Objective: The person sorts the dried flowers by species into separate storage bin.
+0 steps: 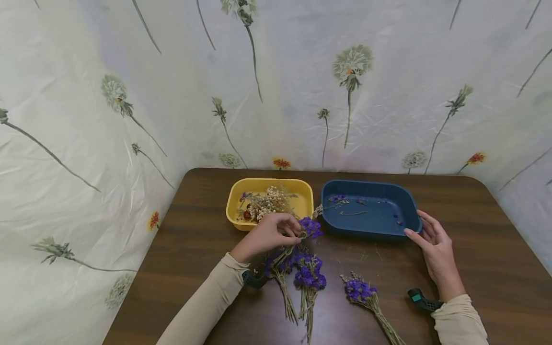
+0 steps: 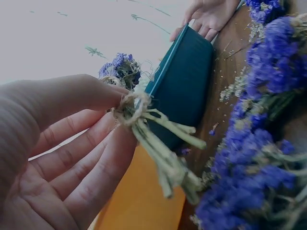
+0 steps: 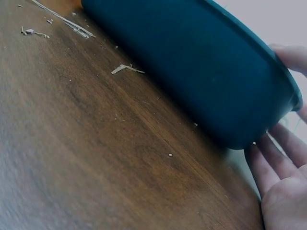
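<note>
My left hand (image 1: 273,232) pinches a small bunch of purple dried flowers (image 1: 310,227) between thumb and fingers. In the left wrist view, a twine tie (image 2: 132,109) circles its short cut stems (image 2: 165,160). At the right end of a blue tray (image 1: 366,230), my right hand (image 1: 436,251) holds the corner, thumb at the rim and fingers along the outer side. A few purple bits and thin stems (image 1: 338,199) lie inside that tray. Below my left hand lie tied purple bunches (image 1: 308,275), partly overlapping. Another tied bunch (image 1: 361,291) lies apart, to their right.
Left of the blue tray stands a yellow tray (image 1: 233,218) holding white and red dried flowers (image 1: 269,203). Stem scraps (image 3: 127,68) are scattered on the brown wooden table (image 1: 487,268). A flower-printed sheet (image 1: 293,96) hangs behind the table.
</note>
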Demonstrator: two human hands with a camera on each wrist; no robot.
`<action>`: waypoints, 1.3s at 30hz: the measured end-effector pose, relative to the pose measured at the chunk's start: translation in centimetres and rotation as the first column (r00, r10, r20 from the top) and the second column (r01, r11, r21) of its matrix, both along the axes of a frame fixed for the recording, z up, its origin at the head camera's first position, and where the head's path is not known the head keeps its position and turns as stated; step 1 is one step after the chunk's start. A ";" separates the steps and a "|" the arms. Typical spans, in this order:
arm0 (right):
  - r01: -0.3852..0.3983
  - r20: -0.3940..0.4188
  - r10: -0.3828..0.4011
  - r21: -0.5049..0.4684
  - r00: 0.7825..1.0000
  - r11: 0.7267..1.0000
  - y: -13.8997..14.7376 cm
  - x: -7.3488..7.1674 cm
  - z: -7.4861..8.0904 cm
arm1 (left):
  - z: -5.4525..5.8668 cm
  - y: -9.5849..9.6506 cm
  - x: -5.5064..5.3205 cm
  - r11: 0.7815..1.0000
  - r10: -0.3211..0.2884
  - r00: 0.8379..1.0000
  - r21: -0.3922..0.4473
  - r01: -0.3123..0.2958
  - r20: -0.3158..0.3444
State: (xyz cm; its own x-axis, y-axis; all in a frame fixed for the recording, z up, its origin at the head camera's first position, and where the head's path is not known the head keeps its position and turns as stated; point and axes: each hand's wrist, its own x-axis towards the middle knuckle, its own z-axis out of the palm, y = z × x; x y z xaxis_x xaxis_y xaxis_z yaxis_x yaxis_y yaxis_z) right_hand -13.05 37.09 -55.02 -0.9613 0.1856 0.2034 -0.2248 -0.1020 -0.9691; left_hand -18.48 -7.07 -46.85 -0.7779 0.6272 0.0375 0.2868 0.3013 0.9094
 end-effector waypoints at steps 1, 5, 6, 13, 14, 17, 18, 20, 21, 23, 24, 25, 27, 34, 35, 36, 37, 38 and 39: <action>0.000 0.002 0.000 0.001 1.000 1.000 0.0 0.0 0.0 | 0.1 0.2 -0.2 1.000 0.002 1.000 -0.009 -0.002 -0.005; 0.002 0.012 -0.002 0.011 1.000 1.000 0.0 0.0 0.0 | 0.5 1.2 -0.9 1.000 0.001 1.000 -0.024 -0.001 -0.022; 0.001 0.014 -0.001 0.012 1.000 1.000 0.0 0.0 0.0 | 0.6 1.5 -1.1 1.000 -0.001 1.000 -0.028 0.000 -0.025; 0.002 0.017 -0.002 0.014 1.000 1.000 0.0 0.1 0.1 | 1.2 3.4 -2.3 1.000 -0.015 1.000 -0.019 0.015 -0.017; 0.004 0.018 -0.004 0.016 1.000 1.000 0.0 0.1 0.1 | 1.2 3.7 -2.5 1.000 -0.015 1.000 -0.019 0.014 -0.018; 0.006 0.022 -0.006 0.024 1.000 1.000 -0.1 0.1 0.1 | 1.4 4.6 -3.0 0.999 -0.004 1.000 -0.041 0.003 -0.020; 0.007 0.022 -0.007 0.025 1.000 1.000 -0.1 0.1 0.1 | 1.5 4.9 -3.2 0.999 -0.003 1.000 -0.049 0.002 -0.027; 0.007 0.022 -0.007 0.026 1.000 1.000 -0.1 0.1 0.1 | 1.7 5.5 -3.5 0.997 0.000 0.999 -0.071 -0.002 -0.033; 0.006 0.022 -0.007 0.025 1.000 1.000 -0.1 0.1 0.1 | 1.8 5.8 -3.7 0.997 -0.001 0.999 -0.078 -0.002 -0.034; 0.005 0.022 -0.006 0.024 1.000 1.000 0.0 0.1 0.0 | 1.9 6.3 -4.1 0.997 -0.011 0.999 -0.082 0.008 -0.034; 0.005 0.022 -0.006 0.025 1.000 1.000 0.0 0.0 0.0 | 2.0 6.5 -4.3 0.997 -0.019 0.999 -0.081 0.016 -0.035; 0.005 0.023 -0.006 0.025 1.000 1.000 0.0 0.0 0.0 | 2.0 6.7 -4.5 0.997 -0.027 0.999 -0.078 0.024 -0.032; 0.006 0.025 -0.007 0.027 1.000 1.000 0.0 0.0 0.0 | 2.1 7.2 -4.9 0.996 -0.044 0.998 -0.076 0.041 -0.036; 0.015 0.032 -0.016 0.035 0.999 0.999 0.0 0.0 0.0 | 2.5 9.4 -6.1 0.995 -0.060 0.998 -0.076 0.058 -0.032; 0.017 0.031 -0.018 0.035 0.999 0.999 0.0 0.0 0.0 | 2.5 9.7 -6.3 0.996 -0.057 0.998 -0.077 0.055 -0.029; 0.017 0.031 -0.018 0.033 0.999 0.999 0.0 0.0 0.0 | 2.6 10.1 -6.4 0.996 -0.052 0.998 -0.080 0.050 -0.027; 0.017 0.030 -0.018 0.031 0.999 0.999 0.0 0.0 0.0 | 2.6 10.4 -6.5 0.995 -0.047 0.999 -0.085 0.045 -0.025; 0.016 0.030 -0.017 0.028 0.999 0.999 0.0 0.0 0.0 | 2.7 10.8 -6.6 0.995 -0.041 0.999 -0.093 0.038 -0.027; 0.015 0.029 -0.016 0.025 0.999 1.000 0.0 0.0 0.0 | 2.7 11.1 -6.7 0.994 -0.035 0.999 -0.103 0.031 -0.032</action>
State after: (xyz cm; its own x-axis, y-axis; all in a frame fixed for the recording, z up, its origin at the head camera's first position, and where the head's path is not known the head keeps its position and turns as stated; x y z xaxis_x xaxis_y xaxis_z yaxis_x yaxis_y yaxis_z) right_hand -13.08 37.12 -55.07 -0.9640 0.1960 0.1796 -0.1973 -0.0748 -0.9775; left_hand -25.21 4.01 -44.13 -0.7561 0.6544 -0.0023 0.3280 0.3820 0.8640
